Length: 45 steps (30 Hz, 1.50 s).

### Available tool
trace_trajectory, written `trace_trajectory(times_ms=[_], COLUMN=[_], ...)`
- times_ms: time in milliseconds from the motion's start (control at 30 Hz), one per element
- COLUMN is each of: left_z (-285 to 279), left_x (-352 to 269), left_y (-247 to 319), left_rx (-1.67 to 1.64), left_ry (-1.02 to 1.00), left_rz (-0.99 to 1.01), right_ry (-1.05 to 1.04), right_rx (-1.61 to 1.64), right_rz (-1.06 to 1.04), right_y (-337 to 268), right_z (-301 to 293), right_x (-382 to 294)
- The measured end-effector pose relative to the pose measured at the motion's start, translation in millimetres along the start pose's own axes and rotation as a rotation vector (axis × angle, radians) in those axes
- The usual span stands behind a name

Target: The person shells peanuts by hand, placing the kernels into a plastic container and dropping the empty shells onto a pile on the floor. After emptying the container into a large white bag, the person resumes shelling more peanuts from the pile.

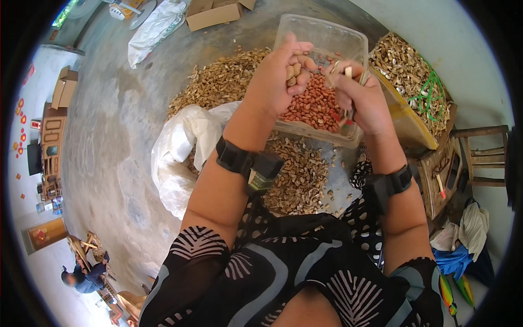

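Observation:
My left hand (282, 73) is curled around a few unshelled peanuts (293, 73), above a clear plastic bin (322, 23). Beside it, also over the bin, my right hand (361, 92) grips pale pieces that look like peanut shells (348, 72); motion blur hides their exact shape. Reddish shelled peanuts (312, 100) cover much of the bin's bottom. Something small and red (347, 121) shows below my right fingers, too blurred to name. Empty-looking shells (300, 175) lie heaped between the bin and my lap.
A heap of peanuts or shells (224, 77) spreads left of the bin, by a white plastic sack (173, 143). Right stands a cardboard box (404, 116) holding shells and green string (429, 96). A wooden stool (486, 153) is near the wall. Another person (88, 278) sits far left.

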<state>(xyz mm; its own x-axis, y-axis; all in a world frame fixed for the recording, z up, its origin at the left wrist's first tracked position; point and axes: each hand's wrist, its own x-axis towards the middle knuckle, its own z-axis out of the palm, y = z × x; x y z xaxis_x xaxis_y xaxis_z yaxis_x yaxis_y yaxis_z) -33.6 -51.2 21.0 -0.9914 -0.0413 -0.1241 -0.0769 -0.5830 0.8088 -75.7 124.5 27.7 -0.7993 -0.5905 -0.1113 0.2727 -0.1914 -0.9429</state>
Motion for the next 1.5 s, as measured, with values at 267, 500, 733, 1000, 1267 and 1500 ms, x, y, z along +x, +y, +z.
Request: trace_trajectory(times_ms=[267, 500, 733, 1000, 1267, 1500], left_z=[-1.9, 9.2, 12.5, -4.6, 13.5, 5.4], left_x=[3.7, -2.1, -3.4, -11.8, -27.4, -11.6], left_y=[-7.1, -10.9, -13.3, 9.5, 23.7, 1.6], left_rx=[-0.032, 0.083, 0.123, 0.316, 0.697, 0.277], left_ry=[-0.063, -0.081, -0.056, -0.255, -0.285, -0.145], left_rz=[-0.106, -0.071, -0.117, -0.186, -0.264, -0.029], right_ry=[-0.027, -0.082, -0.141, 0.092, 0.085, 0.048], right_rx=[-0.282, -0.616, -0.761, -0.357, -0.406, -0.447], right_rz=[-0.081, -0.427, -0.397, -0.181, -0.269, -0.302], right_y=[-5.2, 6.0, 2.1, -19.3, -12.7, -2.5], right_z=[1.8, 7.5, -1.3, 0.3, -4.7, 1.2], right_x=[-1.7, 6.6, 6.7, -6.2, -4.2, 1.5])
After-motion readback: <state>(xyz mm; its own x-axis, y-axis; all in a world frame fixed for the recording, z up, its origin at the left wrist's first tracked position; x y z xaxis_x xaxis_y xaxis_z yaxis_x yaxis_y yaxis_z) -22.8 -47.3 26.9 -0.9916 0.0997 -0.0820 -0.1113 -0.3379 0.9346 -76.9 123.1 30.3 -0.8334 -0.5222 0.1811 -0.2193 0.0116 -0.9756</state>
